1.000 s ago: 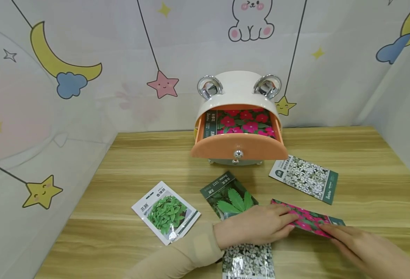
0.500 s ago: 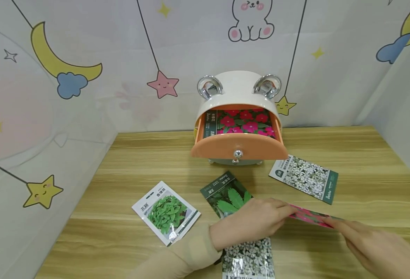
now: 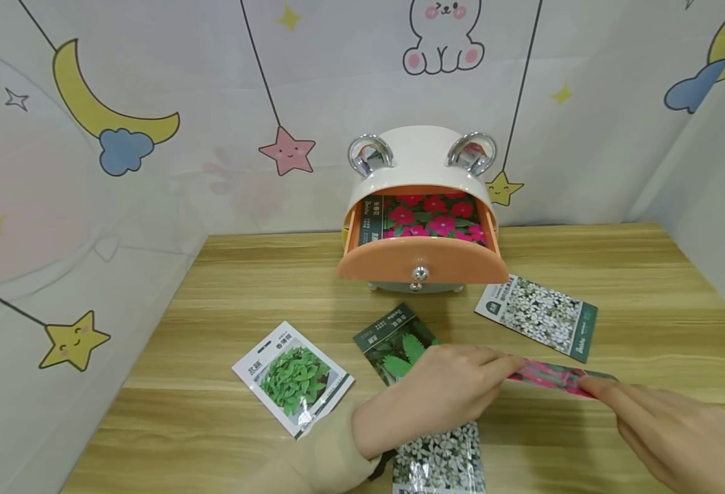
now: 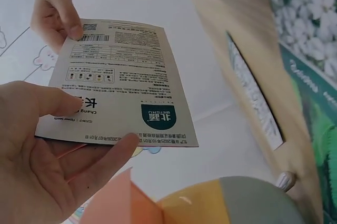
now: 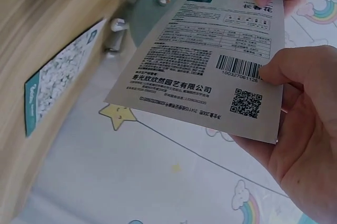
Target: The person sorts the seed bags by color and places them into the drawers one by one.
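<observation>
Both hands hold one seed packet with pink flowers on its front, seen nearly edge-on in the head view. My left hand pinches its left end, and my right hand pinches the right end. In the left wrist view the left thumb presses the printed white back of the packet, with fingers beneath. The right thumb lies beside the barcode in the right wrist view. Below the left arm lie a green-leaf packet and a white-flower packet, both partly covered.
A white cabinet with chrome ears stands at the back. Its orange drawer is pulled out, with a pink-flower packet inside. A mint-leaf packet lies left, another white-flower packet right, on the wooden table.
The pink-flower packet has risen slightly off the table and tilted until nearly edge-on to the head view. My left hand has shifted a little to the left; the right hand has moved slightly up.
</observation>
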Demonstrator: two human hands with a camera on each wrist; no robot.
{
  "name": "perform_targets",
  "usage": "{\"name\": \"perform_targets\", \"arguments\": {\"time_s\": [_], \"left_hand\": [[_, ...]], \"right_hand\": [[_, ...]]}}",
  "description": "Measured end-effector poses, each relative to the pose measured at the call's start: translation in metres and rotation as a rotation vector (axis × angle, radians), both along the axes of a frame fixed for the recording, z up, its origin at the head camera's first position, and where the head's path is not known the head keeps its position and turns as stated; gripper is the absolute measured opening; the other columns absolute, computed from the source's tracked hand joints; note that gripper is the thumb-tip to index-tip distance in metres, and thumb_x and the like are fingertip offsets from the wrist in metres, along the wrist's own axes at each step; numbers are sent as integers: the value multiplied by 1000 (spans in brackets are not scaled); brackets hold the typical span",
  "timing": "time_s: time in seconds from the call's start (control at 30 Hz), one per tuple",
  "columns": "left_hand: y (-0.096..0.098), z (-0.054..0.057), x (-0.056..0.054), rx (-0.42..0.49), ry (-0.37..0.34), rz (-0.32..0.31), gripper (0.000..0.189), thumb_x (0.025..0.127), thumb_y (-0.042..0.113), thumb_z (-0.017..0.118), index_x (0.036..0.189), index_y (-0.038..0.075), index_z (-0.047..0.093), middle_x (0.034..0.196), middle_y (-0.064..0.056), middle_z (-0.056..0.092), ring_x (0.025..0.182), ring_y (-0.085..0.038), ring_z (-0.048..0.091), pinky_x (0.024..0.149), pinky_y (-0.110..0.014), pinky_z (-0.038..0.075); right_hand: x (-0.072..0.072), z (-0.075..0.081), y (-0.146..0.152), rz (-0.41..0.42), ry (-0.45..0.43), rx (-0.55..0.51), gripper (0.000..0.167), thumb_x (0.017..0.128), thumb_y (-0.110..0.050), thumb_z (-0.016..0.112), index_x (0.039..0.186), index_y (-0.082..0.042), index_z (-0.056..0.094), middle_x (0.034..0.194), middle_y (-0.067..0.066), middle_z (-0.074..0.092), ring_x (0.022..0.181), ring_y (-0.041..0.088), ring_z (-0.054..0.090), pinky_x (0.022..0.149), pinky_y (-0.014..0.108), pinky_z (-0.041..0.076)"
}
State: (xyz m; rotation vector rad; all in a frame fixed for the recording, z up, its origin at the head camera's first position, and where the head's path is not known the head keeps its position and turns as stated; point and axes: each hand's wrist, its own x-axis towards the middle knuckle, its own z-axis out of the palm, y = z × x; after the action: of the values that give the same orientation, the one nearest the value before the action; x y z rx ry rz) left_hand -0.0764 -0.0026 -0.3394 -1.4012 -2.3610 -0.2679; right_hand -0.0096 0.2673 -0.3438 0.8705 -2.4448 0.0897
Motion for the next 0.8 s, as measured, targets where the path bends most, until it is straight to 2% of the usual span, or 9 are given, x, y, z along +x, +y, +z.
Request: {"name": "perform_targets", "arguments": {"time_s": [0.2,0.3,0.4,0.6,0.73,0.8], "left_hand": [[-7,12,7,66,72,7,28,93,15,52,115,22,67,107,11,72,86,0,69,65,-12,53],[-11,19,10,111,101,11,23,90,14,55,108,20,68,101,10,73,82,-1,68,64,-14,53],[-15,26,12,148,111,10,20,87,12,57,103,18,69,99,8,73,84,-3,69,68,-16,54],[-22,38,15,161,164,40,22,88,12,56,104,18,69,105,7,72,98,-5,68,83,-18,55],[-27,42,16,165,192,48,23,88,12,56,106,18,69,107,6,72,103,-6,67,88,-19,54],[-29,45,17,172,207,51,23,88,12,57,106,17,70,107,6,72,103,-6,67,89,-19,53]], "right_hand": [[1,16,-10,39,65,-58,51,102,-35,21,109,-13,66,75,-15,63,57,-2,48,49,14,39],[1,25,-13,35,74,-64,51,102,-37,23,110,-13,68,79,-13,68,59,2,56,53,12,45],[1,31,-15,67,102,-101,51,103,-38,27,110,-12,70,84,-8,72,64,5,63,61,11,49],[-5,39,-16,228,121,-169,47,103,-34,35,113,-4,70,94,-1,73,73,2,63,74,5,48],[-6,43,-16,245,99,-154,47,104,-34,35,118,-3,67,102,0,73,79,1,63,76,6,48],[-6,45,-17,232,74,-145,47,104,-34,34,122,-4,66,108,0,72,86,-1,62,86,4,45]]}}
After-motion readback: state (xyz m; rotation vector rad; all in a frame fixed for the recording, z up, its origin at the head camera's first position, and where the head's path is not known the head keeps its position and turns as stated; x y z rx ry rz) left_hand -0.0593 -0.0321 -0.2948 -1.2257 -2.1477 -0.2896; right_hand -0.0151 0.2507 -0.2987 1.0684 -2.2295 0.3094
